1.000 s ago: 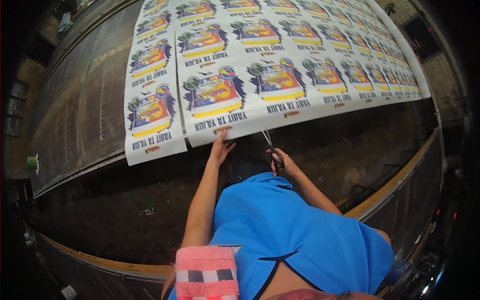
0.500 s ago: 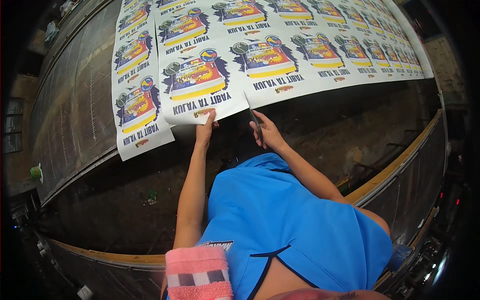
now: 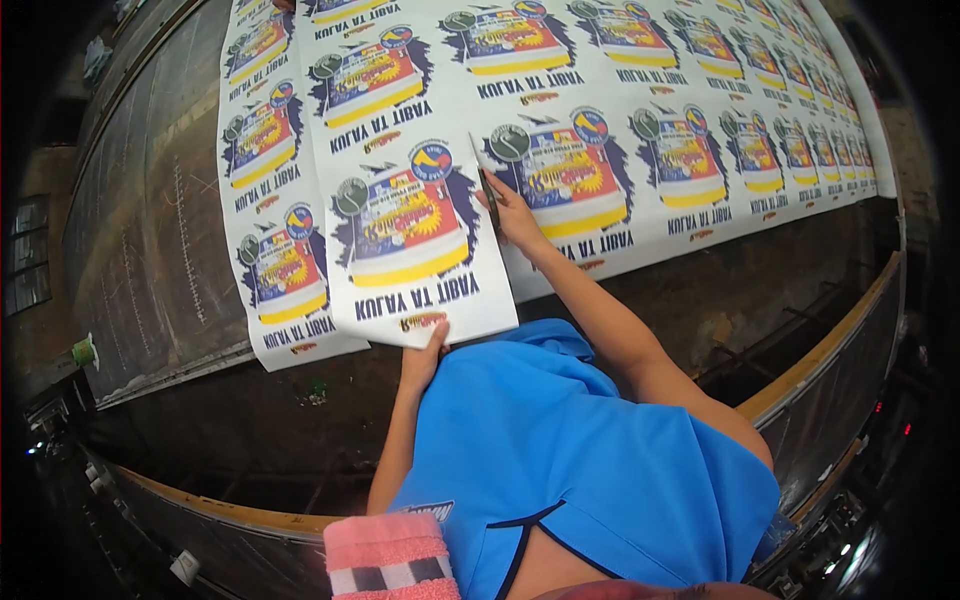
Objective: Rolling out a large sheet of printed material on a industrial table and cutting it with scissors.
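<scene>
A large white printed sheet [image 3: 640,90] with repeated yellow, red and blue designs hangs over the table's near edge. My left hand [image 3: 425,355] pinches the bottom edge of a partly cut strip [image 3: 495,312], thumb on top, drawing it toward my body. My right hand [image 3: 517,217] is closed around dark-handled scissors [image 3: 489,192]. Their blades sit in the cut between this strip and the wider sheet on the right. Farther left lies another strip [image 3: 345,352], its lower end hanging past the table edge. My right fingers partly hide the scissors' handles.
The dark, scratched tabletop [image 3: 150,220] shows at the left, with a green-and-white roll [image 3: 85,351] at its edge. A wood-edged surface [image 3: 215,512] runs behind me. Over my blue top [image 3: 600,450] hangs a pink checked towel [image 3: 390,555]. Small debris [image 3: 314,393] lies below.
My right hand and the scissors have moved farther up the sheet, lengthening the cut. My left hand has pulled the strip's end down toward my body.
</scene>
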A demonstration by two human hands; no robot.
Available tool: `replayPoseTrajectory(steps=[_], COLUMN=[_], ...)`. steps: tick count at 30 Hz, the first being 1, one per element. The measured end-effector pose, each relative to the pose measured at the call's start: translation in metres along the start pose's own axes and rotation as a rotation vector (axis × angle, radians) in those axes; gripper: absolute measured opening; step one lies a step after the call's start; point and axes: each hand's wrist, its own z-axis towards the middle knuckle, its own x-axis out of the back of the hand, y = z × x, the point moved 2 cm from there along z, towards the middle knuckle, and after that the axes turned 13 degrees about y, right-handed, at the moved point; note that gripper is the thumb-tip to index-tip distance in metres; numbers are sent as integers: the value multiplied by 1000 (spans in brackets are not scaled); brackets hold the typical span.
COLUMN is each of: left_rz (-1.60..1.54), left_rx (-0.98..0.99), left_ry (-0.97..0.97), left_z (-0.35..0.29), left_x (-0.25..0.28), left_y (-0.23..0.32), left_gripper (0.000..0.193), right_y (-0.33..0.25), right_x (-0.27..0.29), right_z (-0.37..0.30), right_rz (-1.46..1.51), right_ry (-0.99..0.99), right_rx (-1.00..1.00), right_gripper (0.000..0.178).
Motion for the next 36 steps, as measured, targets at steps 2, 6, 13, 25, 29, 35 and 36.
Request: replayPoseTrajectory(steps=[2, 6, 13, 25, 29, 35, 36], left_rz=[66, -23, -153, -202, -249, -51, -67], left_rx=[-55, 58, 266, 317, 253, 158, 121], left_ry=[3, 78, 91, 267, 340, 419, 404], left_z=[-4, -14, -23, -38, -34, -32, -30], left_x=[3, 10, 16, 6, -9, -5, -3], left_y=[12, 22, 23, 31, 23, -8, -14], left_gripper=[35, 37, 25, 22, 20, 31, 31], right_y=[-18, -62, -130, -240, -251, -204, -196], right_x=[-11, -21, -62, -126, -126, -60, -40], right_z=[42, 127, 291, 519, 512, 402, 381], right_rz=[129, -77, -136, -355, -242, -80, -123], right_ry=[-1, -35, -33, 86, 77, -102, -118], right_rx=[21, 38, 128, 355, 436, 399, 403], right_gripper=[58, 62, 57, 53, 49, 55, 54])
